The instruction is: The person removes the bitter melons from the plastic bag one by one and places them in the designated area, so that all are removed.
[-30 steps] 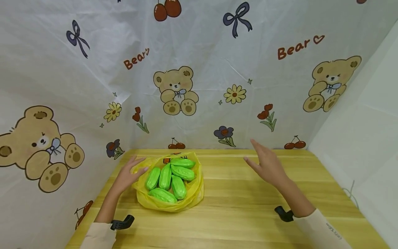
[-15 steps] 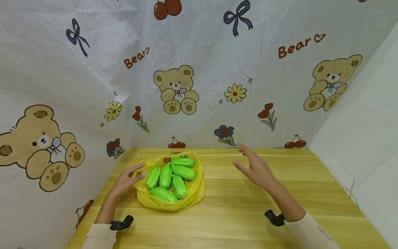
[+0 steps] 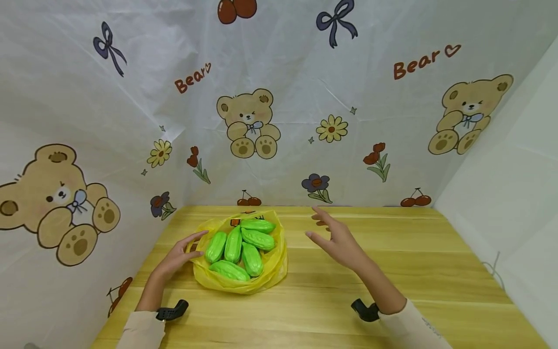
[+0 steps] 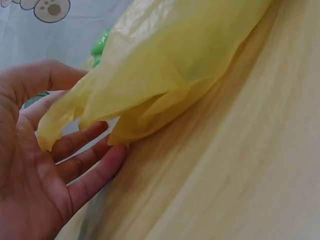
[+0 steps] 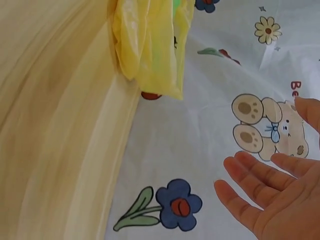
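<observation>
Wood table (image 3: 314, 305), bear-print sheet (image 3: 292, 58) behind and left.
Yellow bag (image 3: 279, 267), green gourds (image 3: 233, 245) inside, left of centre on it; left hand (image 3: 176, 257) at its left edge, right hand (image 3: 342, 245) apart; both hands' fingers spread.

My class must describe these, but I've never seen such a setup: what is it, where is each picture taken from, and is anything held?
There is no robot here, just a person's bare left hand and right hand. The wide picture comes from a head-worn camera, the two others from the wrist cameras. On the wooden table sits an open yellow bag with six green vegetable-like pieces showing inside. The left hand lies open at a loose edge of the bag, with no firm grip visible. The right hand is apart from the bag and holds nothing.
</observation>
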A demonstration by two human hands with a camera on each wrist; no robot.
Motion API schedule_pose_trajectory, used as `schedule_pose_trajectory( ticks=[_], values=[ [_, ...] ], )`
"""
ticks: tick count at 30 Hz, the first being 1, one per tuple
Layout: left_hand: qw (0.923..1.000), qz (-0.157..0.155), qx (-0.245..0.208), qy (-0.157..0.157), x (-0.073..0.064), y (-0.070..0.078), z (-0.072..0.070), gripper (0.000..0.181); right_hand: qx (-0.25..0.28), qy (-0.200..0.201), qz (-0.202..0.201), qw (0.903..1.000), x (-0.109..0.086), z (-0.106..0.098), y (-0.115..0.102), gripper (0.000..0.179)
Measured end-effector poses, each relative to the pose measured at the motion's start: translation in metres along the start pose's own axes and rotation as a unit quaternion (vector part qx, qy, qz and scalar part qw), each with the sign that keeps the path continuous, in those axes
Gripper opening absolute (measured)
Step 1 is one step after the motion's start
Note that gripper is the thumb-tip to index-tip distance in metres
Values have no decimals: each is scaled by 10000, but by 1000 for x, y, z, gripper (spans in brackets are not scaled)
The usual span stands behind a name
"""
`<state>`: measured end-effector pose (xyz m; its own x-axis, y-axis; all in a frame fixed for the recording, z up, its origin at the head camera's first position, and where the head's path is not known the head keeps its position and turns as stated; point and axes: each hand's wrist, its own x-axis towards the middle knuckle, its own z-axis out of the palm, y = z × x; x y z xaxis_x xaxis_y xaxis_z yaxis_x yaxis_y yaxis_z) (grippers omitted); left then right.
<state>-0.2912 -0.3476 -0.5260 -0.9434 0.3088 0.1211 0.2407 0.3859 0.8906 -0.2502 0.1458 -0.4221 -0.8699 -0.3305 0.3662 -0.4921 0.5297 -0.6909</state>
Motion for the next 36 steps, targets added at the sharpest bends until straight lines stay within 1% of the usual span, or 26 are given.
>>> schedule_pose_trajectory(
  ticks=[7,10,14,17,22,25,30,32,36],
  values=[
    [9995,109,-300,19,0,-8,1,62,249,-249,58,9994,4,22,-6,70],
    [9995,162,-268,-40,0,-9,1,59,348,-302,83,9989,6,29,-9,70],
    [9998,162,-40,-76,0,-11,1,59,503,-413,113,9978,9,41,-11,69],
    [9997,165,-66,-161,0,-12,1,61,664,-489,123,9965,11,51,-12,68],
    [9991,197,-210,-316,-1,-15,3,64,919,-504,47,9945,13,66,-14,64],
    [9992,139,-230,-301,0,-18,3,65,1076,-498,62,9929,14,73,-15,60],
    [9991,148,-248,-305,0,-19,3,65,1319,-528,111,9898,16,85,-18,55],
    [9991,167,-230,-307,0,-19,4,66,1368,-530,95,9891,17,90,-18,54],
    [9995,94,-176,-252,-3,-18,4,67,1372,-589,137,9887,18,101,-21,56]
  ],
)
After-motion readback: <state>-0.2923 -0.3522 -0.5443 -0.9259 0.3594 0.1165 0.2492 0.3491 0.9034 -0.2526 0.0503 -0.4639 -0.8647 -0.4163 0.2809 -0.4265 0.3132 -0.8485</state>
